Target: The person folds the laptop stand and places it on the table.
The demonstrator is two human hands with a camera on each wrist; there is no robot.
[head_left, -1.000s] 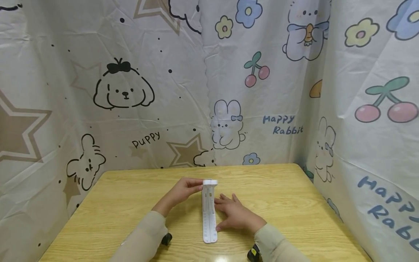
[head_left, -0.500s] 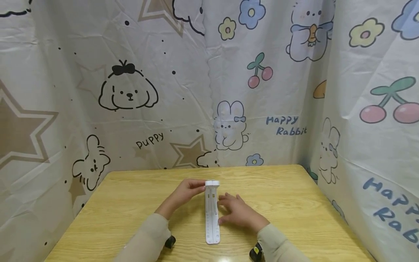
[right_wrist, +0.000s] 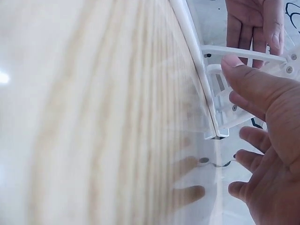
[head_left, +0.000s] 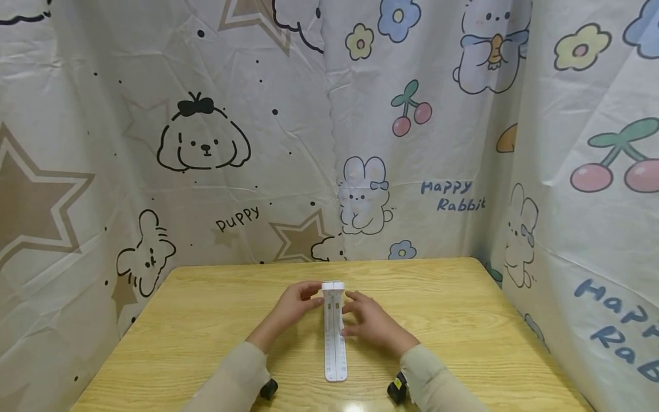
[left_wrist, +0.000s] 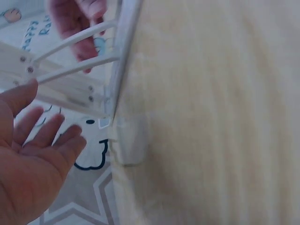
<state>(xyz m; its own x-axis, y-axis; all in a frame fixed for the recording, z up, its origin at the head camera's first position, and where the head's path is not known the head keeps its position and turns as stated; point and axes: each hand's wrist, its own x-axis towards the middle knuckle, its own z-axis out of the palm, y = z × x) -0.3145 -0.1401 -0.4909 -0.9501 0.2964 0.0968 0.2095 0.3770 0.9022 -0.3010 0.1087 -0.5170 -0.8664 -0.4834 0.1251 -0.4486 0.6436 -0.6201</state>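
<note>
a pale curtain [head_left: 288, 154] hangs behind the desk [head_left: 448, 309] and along both sides, printed with puppies, rabbits, stars, flowers, cherries and the words "puppy" and "happy rabbit". the desk is yellowish wood grain, with a patch of glare at its near edge. beige sleeves [head_left: 231, 369] cover my forearms, and a small black object [head_left: 269, 389] sits by the left cuff, another black object [head_left: 397, 388] with a bit of yellow by the right one. two thin slanting struts [left_wrist: 79, 67] cross the space between my hands, running from base to upright.

those struts belong to the white stand [head_left: 336, 343], which is on the desk in front of me, its long flat base pointing my way and its upright at the far end. my left hand [head_left: 293, 306] is just left of the upright, near the top, fingers relaxed and spread, thumb by the edge. my right hand [head_left: 374, 324] is just right of it, fingers loosely bent, thumb beside a strut. neither hand grips anything; whether a fingertip touches the stand, i can't tell.
</note>
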